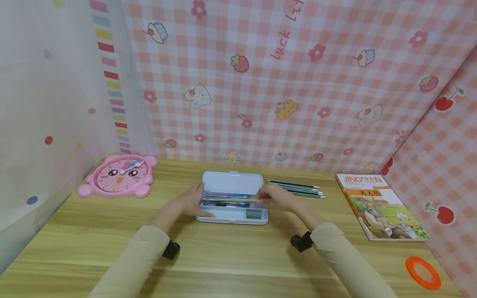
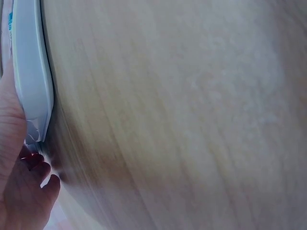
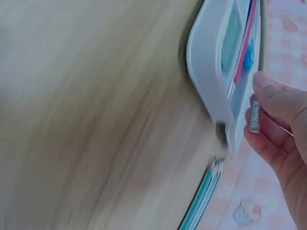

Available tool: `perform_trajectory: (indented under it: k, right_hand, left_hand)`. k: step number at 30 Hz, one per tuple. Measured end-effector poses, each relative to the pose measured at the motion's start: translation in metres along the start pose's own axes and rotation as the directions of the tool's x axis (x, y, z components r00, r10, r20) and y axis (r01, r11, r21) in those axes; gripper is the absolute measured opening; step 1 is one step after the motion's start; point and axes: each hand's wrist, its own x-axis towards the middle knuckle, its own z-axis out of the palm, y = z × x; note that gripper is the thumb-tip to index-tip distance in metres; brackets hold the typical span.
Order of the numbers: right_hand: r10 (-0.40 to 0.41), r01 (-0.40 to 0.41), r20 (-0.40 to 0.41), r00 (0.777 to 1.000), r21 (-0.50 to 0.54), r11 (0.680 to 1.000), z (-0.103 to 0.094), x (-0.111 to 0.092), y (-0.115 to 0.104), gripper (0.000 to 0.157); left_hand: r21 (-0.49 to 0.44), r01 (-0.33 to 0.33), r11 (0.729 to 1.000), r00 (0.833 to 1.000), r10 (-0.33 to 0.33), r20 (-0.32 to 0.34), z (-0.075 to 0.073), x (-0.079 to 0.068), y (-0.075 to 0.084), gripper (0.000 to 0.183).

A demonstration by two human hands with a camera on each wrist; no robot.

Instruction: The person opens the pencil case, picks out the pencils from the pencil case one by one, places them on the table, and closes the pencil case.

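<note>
An open white pencil case lies on the table with pens and pencils across its middle and a grey-green block, perhaps an eraser, at its front right. My left hand grips the case's left end, thumb over the front corner and fingers along the side. In the left wrist view, that hand wraps the rounded white end. My right hand, at the case's right side, pinches a yellow pencil lying lengthwise over the case. Its silver end pokes out between the fingers in the right wrist view.
Several dark and green pencils lie right of the case. A pink toy clock sits at the back left. On the right are a book and an orange ring. Checked cloth hangs behind the table.
</note>
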Motion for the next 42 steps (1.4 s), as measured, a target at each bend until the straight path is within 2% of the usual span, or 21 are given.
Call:
perform_trajectory:
  k: [5, 15, 23, 26, 32, 36, 39, 42]
  right_hand:
    - [0.035, -0.039, -0.063, 0.997, -0.064, 0.997, -0.006, -0.018, 0.016, 0.005]
    - [0.059, -0.081, -0.221, 0.974, -0.096, 0.992, -0.013, -0.068, 0.052, 0.009]
    - [0.152, -0.173, -0.222, 0.963, -0.078, 0.982, -0.017, -0.099, 0.070, 0.011]
    - [0.159, -0.183, -0.238, 0.958, -0.080, 0.980, -0.016, -0.106, 0.075, 0.011]
    - [0.079, -0.124, -0.304, 0.949, -0.135, 0.983, -0.011, -0.115, 0.086, 0.014]
    - [0.040, -0.097, -0.312, 0.949, -0.167, 0.981, -0.010, -0.117, 0.092, 0.016]
    - [0.050, -0.108, -0.302, 0.952, -0.180, 0.978, -0.010, -0.120, 0.094, 0.014]
    - [0.117, -0.168, -0.274, 0.955, -0.168, 0.971, -0.010, -0.121, 0.094, 0.012]
  left_hand:
    - [-0.002, 0.005, 1.000, 1.000, -0.005, -0.009, -0.001, -0.001, 0.000, 0.114]
    - [0.002, -0.002, 1.000, 1.000, 0.002, -0.003, -0.001, -0.001, -0.001, 0.115]
    - [0.006, 0.004, 1.000, 1.000, -0.004, 0.005, -0.002, -0.001, 0.000, 0.115]
    - [0.007, 0.004, 1.000, 1.000, -0.004, 0.006, -0.002, -0.001, -0.001, 0.115]
    - [0.005, 0.009, 1.000, 1.000, -0.009, 0.006, 0.000, 0.000, -0.002, 0.115]
    - [0.004, 0.012, 1.000, 1.000, -0.012, 0.009, 0.001, 0.001, -0.001, 0.115]
    - [0.008, 0.011, 1.000, 1.000, -0.011, 0.007, 0.001, 0.001, -0.001, 0.115]
    - [0.007, 0.007, 1.000, 1.000, -0.007, 0.004, 0.002, 0.002, -0.001, 0.116]
